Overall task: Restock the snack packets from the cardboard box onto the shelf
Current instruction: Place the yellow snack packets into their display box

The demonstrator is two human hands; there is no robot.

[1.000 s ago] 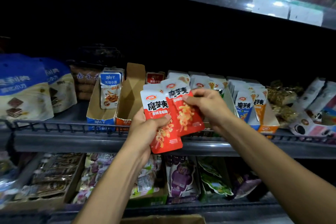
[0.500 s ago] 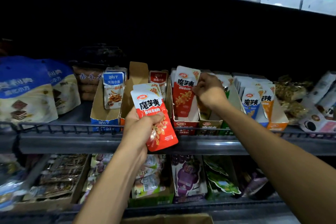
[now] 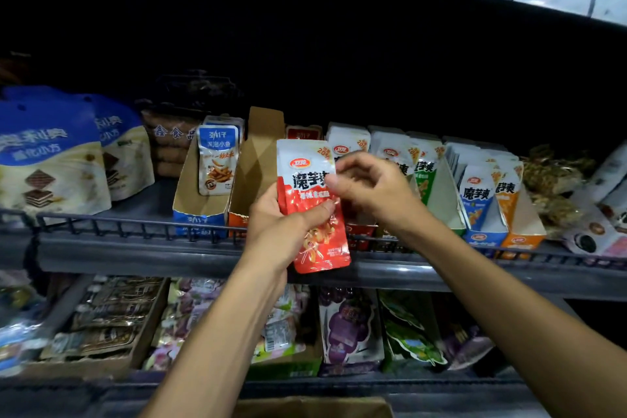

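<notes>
Two bare forearms enter from the lower edge of the head view, each ending in a bare hand: the left hand (image 3: 281,231) and the right hand (image 3: 376,190). No sleeve, cuff, glove, watch, ring or band shows on either arm from the frame edge to the fingertips, so whatever garment is worn ends out of view above the forearms. The nails appear short and unpainted on the left thumb; motion blur on the right fingers (image 3: 342,166) prevents any finer reading there.
</notes>
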